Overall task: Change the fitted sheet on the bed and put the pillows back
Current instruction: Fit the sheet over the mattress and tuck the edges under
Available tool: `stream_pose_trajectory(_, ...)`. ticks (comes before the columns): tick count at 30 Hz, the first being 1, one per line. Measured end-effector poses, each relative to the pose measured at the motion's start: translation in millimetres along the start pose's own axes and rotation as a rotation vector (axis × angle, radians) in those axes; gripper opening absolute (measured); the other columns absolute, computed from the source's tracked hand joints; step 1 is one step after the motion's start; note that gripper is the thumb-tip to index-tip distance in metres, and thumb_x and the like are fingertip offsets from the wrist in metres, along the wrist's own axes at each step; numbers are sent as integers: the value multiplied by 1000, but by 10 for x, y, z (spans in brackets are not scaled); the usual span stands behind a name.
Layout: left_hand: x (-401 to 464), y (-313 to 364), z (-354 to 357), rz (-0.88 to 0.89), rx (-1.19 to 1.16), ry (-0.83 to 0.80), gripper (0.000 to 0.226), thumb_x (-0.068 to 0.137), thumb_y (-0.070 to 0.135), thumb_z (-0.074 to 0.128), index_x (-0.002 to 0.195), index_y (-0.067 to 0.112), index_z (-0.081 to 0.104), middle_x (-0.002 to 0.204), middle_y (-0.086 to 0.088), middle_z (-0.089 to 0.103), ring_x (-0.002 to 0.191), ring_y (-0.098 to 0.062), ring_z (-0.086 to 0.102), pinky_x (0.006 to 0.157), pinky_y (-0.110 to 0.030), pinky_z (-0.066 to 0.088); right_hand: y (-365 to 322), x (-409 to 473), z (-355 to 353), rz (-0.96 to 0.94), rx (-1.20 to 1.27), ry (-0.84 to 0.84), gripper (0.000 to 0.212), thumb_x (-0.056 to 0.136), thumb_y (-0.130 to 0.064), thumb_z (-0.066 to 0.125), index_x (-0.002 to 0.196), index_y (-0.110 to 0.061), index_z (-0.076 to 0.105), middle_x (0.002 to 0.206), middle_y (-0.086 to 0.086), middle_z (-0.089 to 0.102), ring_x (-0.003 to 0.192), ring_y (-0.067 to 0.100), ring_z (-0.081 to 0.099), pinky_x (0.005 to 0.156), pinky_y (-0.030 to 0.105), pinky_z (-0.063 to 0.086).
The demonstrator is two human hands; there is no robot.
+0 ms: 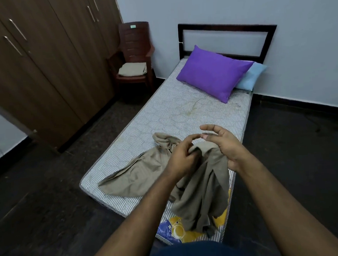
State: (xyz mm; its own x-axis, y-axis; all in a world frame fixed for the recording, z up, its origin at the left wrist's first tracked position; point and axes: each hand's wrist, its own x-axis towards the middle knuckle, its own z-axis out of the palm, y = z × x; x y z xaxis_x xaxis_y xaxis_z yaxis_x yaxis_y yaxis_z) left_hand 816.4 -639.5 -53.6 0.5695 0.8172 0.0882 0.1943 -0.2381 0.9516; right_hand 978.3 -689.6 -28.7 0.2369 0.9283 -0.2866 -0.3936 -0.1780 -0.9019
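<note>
hands: left [183, 158] grips crumpled beige sheet [203, 187] | right [224, 146] fingers spread | striped quilted mattress [163, 116]

A brown plastic chair [135, 56] holding folded beige cloth [132, 68] stands beside wooden wardrobes [41, 62].

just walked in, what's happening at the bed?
A person at the foot of the bed is handling a beige sheet. The left hand grips a bunch of it; the right hand is open beside it. The striped mattress is bare, and the purple pillow and blue pillow lie by the headboard.
</note>
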Motion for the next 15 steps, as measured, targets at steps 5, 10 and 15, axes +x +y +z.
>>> stream_pose_trajectory(5,86,-215,-124,101,180,76,30,76,4,53,97,12,73,96,-6,69,93,-23,66,82,-53,53,6,44,-139,-172,-331,-19,29,103,-29,56,117,-5,65,84,3,67,72,-2,62,70,14,46)
stream_pose_trajectory(10,168,-193,-154,71,-18,72,22,86,-7,46,88,3,65,81,-16,65,78,-18,61,71,-46,52,-59,160,-137,-339,-906,-12,23,102,-44,54,100,-27,71,88,-11,71,74,-1,61,71,24,44)
stream_pose_trajectory(15,459,-204,-363,21,32,26,35,80,35,52,71,4,67,65,-18,65,57,-32,58,53,-50,50,134,145,313,-421,-1005,-33,53,82,-47,78,123,-30,50,110,-12,61,96,9,62,78,27,50)
